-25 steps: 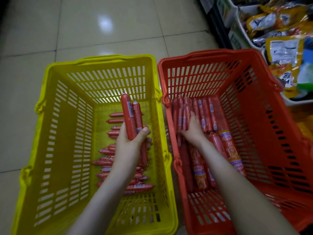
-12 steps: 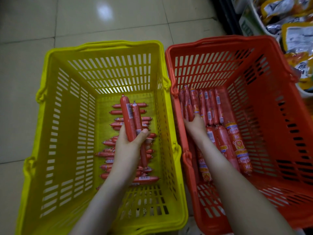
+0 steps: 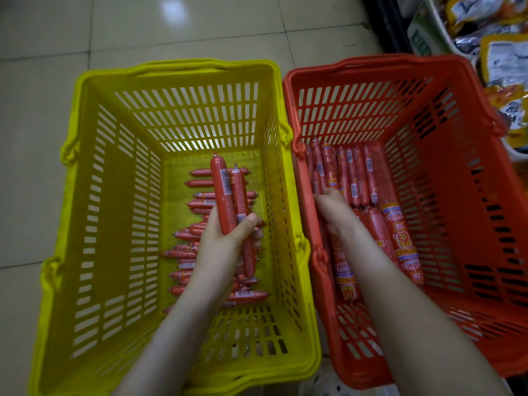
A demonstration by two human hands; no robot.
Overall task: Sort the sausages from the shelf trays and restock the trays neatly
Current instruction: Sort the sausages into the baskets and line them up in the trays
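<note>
Left hand point(image 3: 225, 241) fingers wrap two sausages point(image 3: 225, 192) above the yellow basket point(image 3: 171, 67); a loose grip may drop one. Right hand point(image 3: 333, 205) fingers, inside the red basket point(image 3: 371, 62): state cannot be told.

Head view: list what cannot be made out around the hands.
- Right hand fingertips: head view, hidden by its own back among the red basket sausages; grip unclear.
- Yellow basket stacked sausages under the left hand: hidden by hand and forearm.
- Shelf packets: cut off at right edge, print blurred.

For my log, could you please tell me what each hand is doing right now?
Left hand: holds two sausages.
Right hand: in the red basket, grip cannot be told.
</note>
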